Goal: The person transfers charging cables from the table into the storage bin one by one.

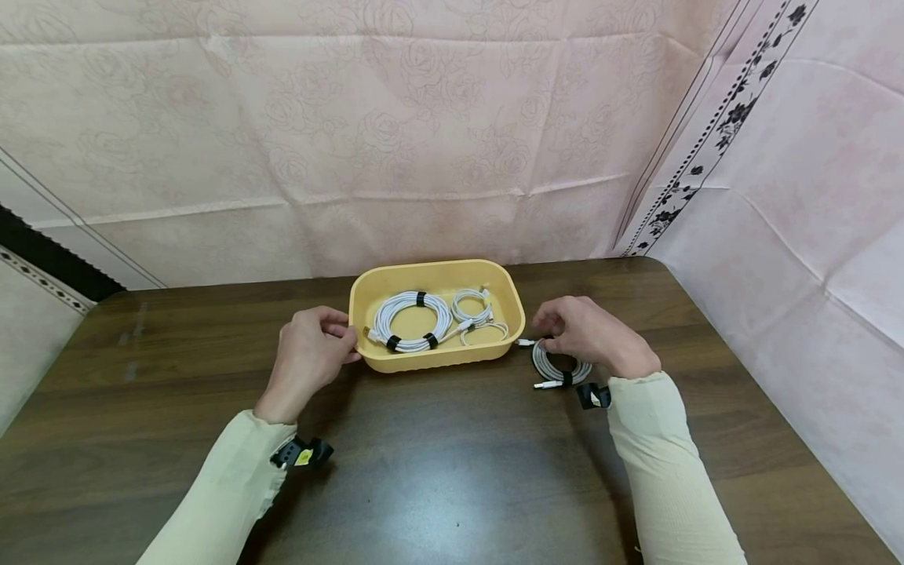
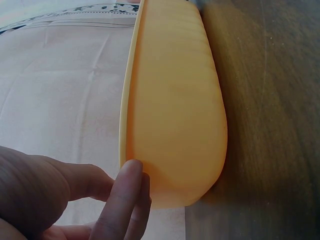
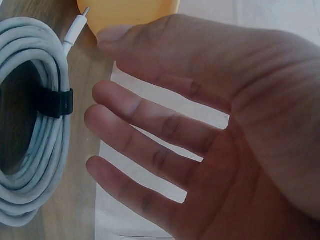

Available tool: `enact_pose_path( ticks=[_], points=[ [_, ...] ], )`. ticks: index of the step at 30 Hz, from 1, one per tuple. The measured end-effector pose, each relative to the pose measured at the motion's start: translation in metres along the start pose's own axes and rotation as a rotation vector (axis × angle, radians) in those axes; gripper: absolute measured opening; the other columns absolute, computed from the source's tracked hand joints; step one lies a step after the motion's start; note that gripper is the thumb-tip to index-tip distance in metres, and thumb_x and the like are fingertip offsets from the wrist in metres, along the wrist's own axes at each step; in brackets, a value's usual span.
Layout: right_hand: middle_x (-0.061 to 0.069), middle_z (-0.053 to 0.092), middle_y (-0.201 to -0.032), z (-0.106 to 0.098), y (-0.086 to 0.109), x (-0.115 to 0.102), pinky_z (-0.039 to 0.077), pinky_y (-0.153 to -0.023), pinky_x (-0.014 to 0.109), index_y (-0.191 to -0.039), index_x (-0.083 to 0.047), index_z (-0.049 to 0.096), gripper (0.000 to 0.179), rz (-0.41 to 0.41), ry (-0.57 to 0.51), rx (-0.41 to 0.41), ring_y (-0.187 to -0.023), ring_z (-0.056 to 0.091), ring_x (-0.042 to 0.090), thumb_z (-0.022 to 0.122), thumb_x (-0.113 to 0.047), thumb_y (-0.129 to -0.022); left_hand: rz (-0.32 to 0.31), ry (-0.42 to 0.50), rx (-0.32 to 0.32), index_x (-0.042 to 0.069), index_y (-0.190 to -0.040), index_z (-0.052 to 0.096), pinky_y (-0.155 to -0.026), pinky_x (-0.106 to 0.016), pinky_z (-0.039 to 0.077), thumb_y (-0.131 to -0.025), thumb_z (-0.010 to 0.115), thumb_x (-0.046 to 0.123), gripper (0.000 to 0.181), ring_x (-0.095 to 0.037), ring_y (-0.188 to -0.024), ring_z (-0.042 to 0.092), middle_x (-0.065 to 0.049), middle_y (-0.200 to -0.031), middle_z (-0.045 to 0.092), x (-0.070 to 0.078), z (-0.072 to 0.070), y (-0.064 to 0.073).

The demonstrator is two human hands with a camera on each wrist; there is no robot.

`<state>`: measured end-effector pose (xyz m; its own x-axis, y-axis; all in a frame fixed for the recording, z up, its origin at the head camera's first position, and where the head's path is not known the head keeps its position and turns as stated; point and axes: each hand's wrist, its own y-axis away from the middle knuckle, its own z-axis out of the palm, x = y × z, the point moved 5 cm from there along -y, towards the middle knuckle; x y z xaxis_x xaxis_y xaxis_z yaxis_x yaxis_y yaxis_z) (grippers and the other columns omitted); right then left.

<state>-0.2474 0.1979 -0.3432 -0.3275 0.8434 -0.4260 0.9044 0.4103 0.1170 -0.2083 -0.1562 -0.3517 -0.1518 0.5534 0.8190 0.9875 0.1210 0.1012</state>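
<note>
A shallow yellow plastic tray (image 1: 438, 359) sits near the table's back edge. My left hand (image 1: 311, 353) is at its left end, and the left wrist view shows thumb and fingertips pinching the rim near a corner. A large coil of white cable (image 1: 384, 320) with black straps lies in the tray, beside a smaller white cable coil (image 1: 455, 306). To the tray's right, a grey-white coiled cable (image 1: 542, 365) with a black strap (image 3: 55, 102) rests on the table. My right hand (image 1: 582, 329) hovers just beside this coil, fingers extended and apart, holding nothing.
The brown wooden table (image 1: 424, 486) has its back edge against a pale floral cloth (image 1: 424, 141). More patterned cloth (image 1: 812, 235) hangs along the right side. A dark wrist-worn device (image 1: 304, 453) is on the left wrist, another (image 1: 593, 395) on the right.
</note>
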Motion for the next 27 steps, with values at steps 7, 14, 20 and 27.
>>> enact_pose_path(
  ticks=[7, 14, 20, 27],
  points=[
    [0.01, 0.074, -0.103, 0.001, 0.001, 0.003, 0.056, -0.088, 0.045, -0.11, -0.006, 0.074, 0.023, 0.006, 0.002, -0.011, -0.1, 0.067, 0.027, 0.075, -0.007, -0.087, -0.003, 0.0, -0.002, -0.005, -0.127, 0.062, -0.064, -0.024, 0.063, -0.097, 0.059, 0.012, 0.035, -0.008, -0.068, 0.072, -0.02, -0.105, 0.07, 0.001, 0.0, 0.0],
    [0.01, 0.074, -0.102, 0.003, 0.0, 0.009, 0.056, -0.088, 0.044, -0.108, -0.005, 0.074, 0.022, -0.011, 0.008, -0.004, -0.098, 0.067, 0.026, 0.075, -0.005, -0.086, -0.004, -0.013, 0.001, -0.005, -0.127, 0.062, -0.063, -0.024, 0.063, -0.097, 0.058, 0.012, 0.035, -0.009, -0.068, 0.073, -0.02, -0.105, 0.069, -0.001, -0.001, 0.0],
    [0.011, 0.074, -0.101, 0.004, -0.001, 0.013, 0.056, -0.086, 0.043, -0.109, -0.004, 0.073, 0.023, -0.007, 0.0, -0.01, -0.095, 0.066, 0.024, 0.073, -0.003, -0.086, 0.007, -0.023, 0.008, -0.004, -0.126, 0.063, -0.06, -0.021, 0.06, -0.096, 0.057, 0.013, 0.035, -0.009, -0.067, 0.073, -0.019, -0.104, 0.07, -0.002, -0.001, 0.0],
    [0.011, 0.074, -0.1, 0.006, 0.0, 0.016, 0.056, -0.085, 0.043, -0.108, -0.004, 0.073, 0.024, -0.001, 0.014, -0.006, -0.093, 0.066, 0.021, 0.07, 0.002, -0.085, 0.0, -0.023, 0.005, -0.004, -0.126, 0.063, -0.061, -0.022, 0.061, -0.096, 0.058, 0.013, 0.035, -0.009, -0.067, 0.073, -0.019, -0.105, 0.07, -0.002, -0.001, 0.0]
  ],
)
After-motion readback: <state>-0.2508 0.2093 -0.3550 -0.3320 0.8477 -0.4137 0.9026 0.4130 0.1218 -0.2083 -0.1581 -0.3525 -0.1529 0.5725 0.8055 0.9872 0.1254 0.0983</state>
